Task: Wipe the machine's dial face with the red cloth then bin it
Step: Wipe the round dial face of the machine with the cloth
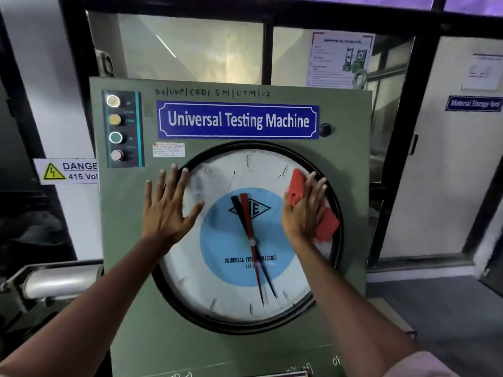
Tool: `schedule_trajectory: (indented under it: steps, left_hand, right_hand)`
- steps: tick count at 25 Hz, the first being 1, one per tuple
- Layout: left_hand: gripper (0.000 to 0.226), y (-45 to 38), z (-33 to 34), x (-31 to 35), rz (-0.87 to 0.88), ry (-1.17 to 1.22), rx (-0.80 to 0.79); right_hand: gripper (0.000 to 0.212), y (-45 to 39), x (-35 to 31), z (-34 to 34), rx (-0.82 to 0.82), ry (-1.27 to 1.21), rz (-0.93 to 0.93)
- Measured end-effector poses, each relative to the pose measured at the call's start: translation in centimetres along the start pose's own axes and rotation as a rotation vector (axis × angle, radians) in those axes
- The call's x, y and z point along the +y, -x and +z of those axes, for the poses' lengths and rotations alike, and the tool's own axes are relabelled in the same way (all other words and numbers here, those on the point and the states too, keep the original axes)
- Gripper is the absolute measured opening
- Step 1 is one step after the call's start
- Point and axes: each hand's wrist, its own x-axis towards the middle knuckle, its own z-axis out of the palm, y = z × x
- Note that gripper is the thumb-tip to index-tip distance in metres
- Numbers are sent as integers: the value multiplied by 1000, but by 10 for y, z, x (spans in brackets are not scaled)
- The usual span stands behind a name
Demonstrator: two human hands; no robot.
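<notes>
A large round dial face (234,281) with a black rim, a blue centre and red and black needles fills the green machine front (125,240). My right hand (302,210) presses the red cloth (326,227) flat against the dial's upper right, near the rim; cloth shows above and below my fingers. My left hand (166,210) lies flat with fingers spread on the dial's upper left edge, half on the green panel, holding nothing.
A blue "Universal Testing Machine" plate (238,120) sits above the dial, with a column of round buttons (115,129) at the upper left. A danger 415 volt sign (68,171) is on the left wall. Black-framed glass panels stand behind. No bin is in view.
</notes>
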Motion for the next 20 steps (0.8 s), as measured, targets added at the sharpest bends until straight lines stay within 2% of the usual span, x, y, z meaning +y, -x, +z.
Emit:
schedule_trajectory:
  steps: [2,5,8,12,14,15,18,20]
  left_hand:
    - [90,-12,11,-14,30,3,14]
    - [91,-14,24,-30,58,-2,33]
    - [93,-7,31,-34,44,15,58]
    - [97,-1,40,-30,-5,0,83]
    - [98,2,44,-27,-37,-10,87]
    - [98,2,46,-25,-47,-6,91]
    - [96,3,52,-22,-62,-47,111]
    - [93,2,58,-21,-37,-108,147]
  right_hand:
    - [91,6,14,22,-29,155,-41]
    - [108,7,3,41,46,164,-2]
    - [107,0,-34,58,105,188,-39]
    - [99,14,-58,82,75,263,-460]
    - [95,23,-25,73,29,295,-634]
    - [94,25,-1,64,21,324,-649]
    - [89,8,38,38,40,345,-439]
    - [86,-11,13,38,104,270,-266]
